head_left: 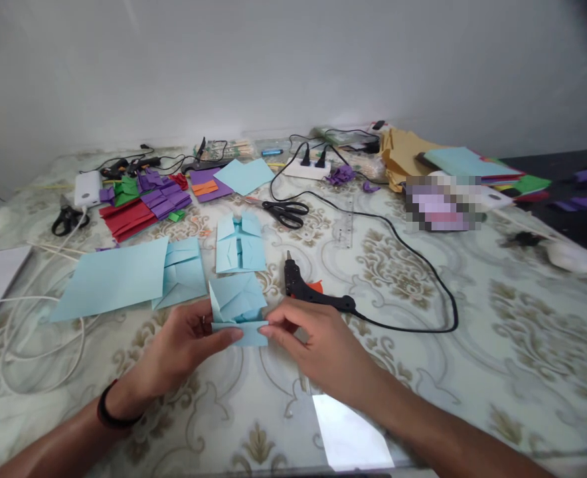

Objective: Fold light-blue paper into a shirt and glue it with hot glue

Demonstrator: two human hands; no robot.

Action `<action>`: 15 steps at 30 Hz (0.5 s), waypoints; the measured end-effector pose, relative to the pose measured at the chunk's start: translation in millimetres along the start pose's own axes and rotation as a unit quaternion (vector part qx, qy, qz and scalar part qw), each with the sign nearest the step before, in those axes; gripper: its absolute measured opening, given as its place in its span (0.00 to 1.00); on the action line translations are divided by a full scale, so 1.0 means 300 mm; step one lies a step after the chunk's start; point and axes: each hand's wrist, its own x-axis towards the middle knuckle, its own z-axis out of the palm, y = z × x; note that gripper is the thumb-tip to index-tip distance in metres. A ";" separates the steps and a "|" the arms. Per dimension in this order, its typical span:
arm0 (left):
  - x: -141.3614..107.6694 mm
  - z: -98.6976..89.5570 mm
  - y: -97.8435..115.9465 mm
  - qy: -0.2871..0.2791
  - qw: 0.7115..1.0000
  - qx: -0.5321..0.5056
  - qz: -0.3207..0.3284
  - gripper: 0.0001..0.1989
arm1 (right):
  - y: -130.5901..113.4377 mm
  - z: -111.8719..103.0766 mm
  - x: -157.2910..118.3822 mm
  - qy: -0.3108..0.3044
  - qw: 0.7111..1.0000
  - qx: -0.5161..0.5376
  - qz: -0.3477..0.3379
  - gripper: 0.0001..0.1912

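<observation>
A folded light blue paper (238,299) lies at the front middle, its near edge turned up in a flap. My left hand (186,342) grips its left side, thumb on the flap. The right corner of the flap is pinched between the thumb and fingers of my right hand (318,342). Just behind is another folded blue paper (241,242) with a central opening. To the left, a flat blue sheet (117,279) overlaps a creased blue piece (184,272). A black glue gun (313,292) rests on its side just beyond my right hand.
Black scissors (288,212) and a clear ruler (343,226) lie behind the glue gun, whose cord loops right. A white power strip (308,167) stands at the back. Folded purple and red papers (129,216) and a white device (88,189) with a coiled cable occupy the left.
</observation>
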 end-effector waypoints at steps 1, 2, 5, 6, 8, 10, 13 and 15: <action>0.000 0.001 -0.003 0.005 1.000 0.012 0.005 0.09 | 0.003 0.002 -0.001 -0.003 1.000 -0.004 0.001 0.09; -0.001 0.002 -0.006 0.014 1.000 0.020 0.010 0.09 | 0.006 0.004 -0.001 -0.004 1.000 -0.006 0.003 0.09; -0.003 0.008 -0.007 0.039 0.999 0.022 0.016 0.10 | 0.011 0.007 -0.001 0.003 1.000 -0.010 0.004 0.10; -0.004 0.010 -0.004 0.045 0.999 0.021 0.016 0.11 | 0.012 0.006 0.000 0.006 1.000 -0.009 0.002 0.10; -0.007 0.014 0.003 0.052 0.998 0.024 0.018 0.11 | 0.011 0.005 0.002 0.012 1.000 -0.003 -0.002 0.10; -0.010 0.016 0.008 0.051 0.998 0.031 0.025 0.11 | 0.008 0.004 0.005 0.017 1.000 0.005 -0.003 0.09; -0.014 0.012 0.001 0.041 0.998 0.032 0.040 0.10 | 0.003 0.004 0.006 0.016 1.000 0.006 -0.008 0.08; -0.016 0.009 -0.010 0.038 0.998 0.033 0.045 0.09 | 0.003 0.008 0.003 0.013 1.000 0.000 -0.011 0.09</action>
